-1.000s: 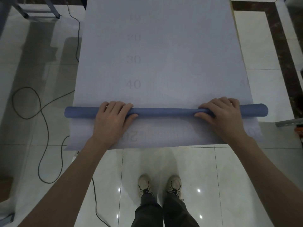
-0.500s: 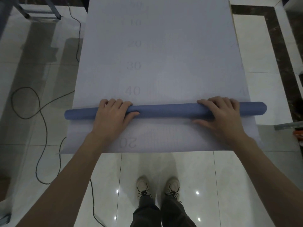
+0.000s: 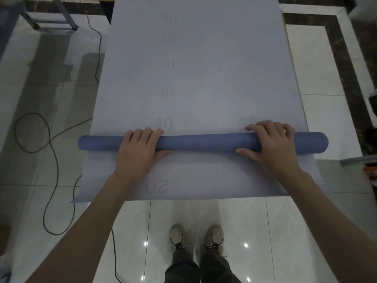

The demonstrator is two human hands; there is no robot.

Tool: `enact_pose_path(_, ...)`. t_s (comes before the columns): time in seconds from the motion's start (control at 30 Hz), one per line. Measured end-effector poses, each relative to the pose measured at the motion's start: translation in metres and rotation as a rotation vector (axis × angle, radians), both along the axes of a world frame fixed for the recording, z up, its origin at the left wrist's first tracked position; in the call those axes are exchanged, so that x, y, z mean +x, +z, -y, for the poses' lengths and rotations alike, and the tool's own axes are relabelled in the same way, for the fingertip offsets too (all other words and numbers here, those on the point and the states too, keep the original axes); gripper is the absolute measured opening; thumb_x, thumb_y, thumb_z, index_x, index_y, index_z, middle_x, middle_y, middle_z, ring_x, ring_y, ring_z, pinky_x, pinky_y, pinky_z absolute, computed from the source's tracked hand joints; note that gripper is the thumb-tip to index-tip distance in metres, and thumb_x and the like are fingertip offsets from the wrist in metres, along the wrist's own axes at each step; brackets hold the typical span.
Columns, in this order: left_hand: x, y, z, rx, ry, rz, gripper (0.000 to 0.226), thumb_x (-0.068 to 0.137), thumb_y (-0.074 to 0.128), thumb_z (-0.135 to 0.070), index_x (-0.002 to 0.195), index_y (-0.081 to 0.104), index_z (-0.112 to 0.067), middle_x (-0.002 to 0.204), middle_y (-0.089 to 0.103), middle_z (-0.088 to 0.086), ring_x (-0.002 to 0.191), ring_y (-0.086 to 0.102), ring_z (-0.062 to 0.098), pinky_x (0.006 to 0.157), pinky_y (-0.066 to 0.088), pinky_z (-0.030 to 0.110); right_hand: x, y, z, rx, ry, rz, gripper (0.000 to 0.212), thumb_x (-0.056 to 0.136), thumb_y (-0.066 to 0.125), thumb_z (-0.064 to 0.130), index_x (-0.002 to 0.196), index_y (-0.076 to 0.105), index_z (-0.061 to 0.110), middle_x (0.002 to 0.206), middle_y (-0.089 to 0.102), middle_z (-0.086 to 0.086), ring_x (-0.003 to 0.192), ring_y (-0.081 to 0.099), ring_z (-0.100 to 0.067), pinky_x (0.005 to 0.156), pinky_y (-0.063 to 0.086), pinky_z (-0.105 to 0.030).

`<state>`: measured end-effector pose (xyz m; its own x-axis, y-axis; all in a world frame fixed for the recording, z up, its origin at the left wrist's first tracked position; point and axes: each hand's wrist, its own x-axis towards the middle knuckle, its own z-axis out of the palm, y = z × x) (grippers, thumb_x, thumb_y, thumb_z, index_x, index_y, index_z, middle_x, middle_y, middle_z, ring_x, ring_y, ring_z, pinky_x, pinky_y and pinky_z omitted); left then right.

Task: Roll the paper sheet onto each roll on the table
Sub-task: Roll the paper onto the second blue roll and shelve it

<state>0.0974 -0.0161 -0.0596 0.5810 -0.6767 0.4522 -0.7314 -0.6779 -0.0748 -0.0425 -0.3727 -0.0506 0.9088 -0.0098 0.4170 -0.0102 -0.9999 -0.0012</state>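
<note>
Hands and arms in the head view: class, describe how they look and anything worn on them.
The left hand and right hand are bare: no gloves, rings or watch show. Both forearms are uncovered, with no sleeve in view down to the frame's edge.

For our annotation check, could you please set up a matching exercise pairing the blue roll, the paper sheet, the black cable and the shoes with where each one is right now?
Things:
1. blue roll
2. paper sheet
3. black cable
4. shoes

Places:
A. looped on the floor tiles to the left
B. gripped by the left hand and the right hand
C. side by side on the floor tiles at the bottom of the view
D. spread out flat, printed with numbers

Pairs: 1-B; 2-D; 3-A; 4-C
</note>
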Motion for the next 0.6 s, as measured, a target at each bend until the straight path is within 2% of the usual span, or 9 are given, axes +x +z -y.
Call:
enact_pose_path(0.07,0.002,0.002,0.001,0.008,-0.003,-0.002,0.052,0.108,0.04,-0.055,0.109,0.064,-0.008,0.088,0.065,0.014,0.075,0.062,0.034,0.075,0.049,0.045,-0.003,0.0,0.0,-0.021,0.015,0.009,0.065,0.094,0.053,0.072,0.112,0.071,0.012,0.102,0.067,-0.012,0.091,0.061,-0.034,0.091,0.04,-0.049)
enact_pose_path(0.13,0.004,0.003,0.002,0.026,-0.012,0.01,0.051,0.108,0.041,-0.054,0.106,0.066,-0.009,0.09,0.066,0.013,0.078,0.062,0.034,0.081,0.048,0.048,-0.002,-0.003,0.002,-0.03,0.026,0.0,0.066,0.096,0.047,0.072,0.106,0.072,0.012,0.093,0.068,-0.011,0.083,0.061,-0.033,0.089,0.041,-0.048)
enact_pose_path(0.27,0.004,0.002,0.001,0.009,0.002,0.018,0.051,0.106,0.048,-0.052,0.121,0.066,-0.007,0.112,0.068,0.016,0.098,0.062,0.036,0.091,0.044,0.05,0.008,-0.007,0.004,-0.01,0.035,-0.056,0.07,0.098,0.039,0.074,0.097,0.072,0.012,0.077,0.07,-0.009,0.07,0.062,-0.031,0.087,0.039,-0.045)
enact_pose_path(0.33,0.007,0.001,0.003,0.022,0.011,-0.003,0.05,0.108,0.041,-0.051,0.122,0.062,-0.008,0.105,0.069,0.015,0.091,0.063,0.036,0.086,0.045,0.049,0.01,-0.005,0.003,-0.022,0.015,-0.064,0.069,0.098,0.04,0.074,0.101,0.071,0.012,0.083,0.069,-0.009,0.076,0.062,-0.032,0.09,0.037,-0.046)
enact_pose_path(0.47,0.017,0.001,0.011,0.056,0.025,-0.01,0.05,0.112,0.03,-0.047,0.109,0.064,-0.011,0.086,0.065,0.014,0.075,0.059,0.034,0.074,0.047,0.047,0.0,-0.004,-0.007,-0.014,-0.057,-0.05,0.064,0.096,0.051,0.069,0.118,0.067,0.011,0.111,0.063,-0.014,0.101,0.057,-0.035,0.095,0.038,-0.05)
enact_pose_path(0.53,0.019,0.001,0.012,0.058,0.016,-0.003,0.051,0.112,0.03,-0.046,0.106,0.066,-0.011,0.084,0.064,0.014,0.072,0.059,0.034,0.071,0.047,0.046,-0.003,-0.005,-0.008,0.002,-0.039,-0.068,0.064,0.094,0.052,0.069,0.119,0.067,0.012,0.112,0.062,-0.015,0.101,0.058,-0.036,0.093,0.039,-0.05)
enact_pose_path(0.6,0.018,0.001,0.01,0.043,0.01,-0.018,0.051,0.112,0.032,-0.046,0.107,0.068,-0.011,0.09,0.065,0.016,0.076,0.06,0.036,0.074,0.048,0.047,0.002,-0.007,-0.006,-0.018,-0.027,-0.054,0.064,0.097,0.047,0.07,0.114,0.07,0.013,0.105,0.065,-0.013,0.092,0.06,-0.036,0.09,0.04,-0.049)
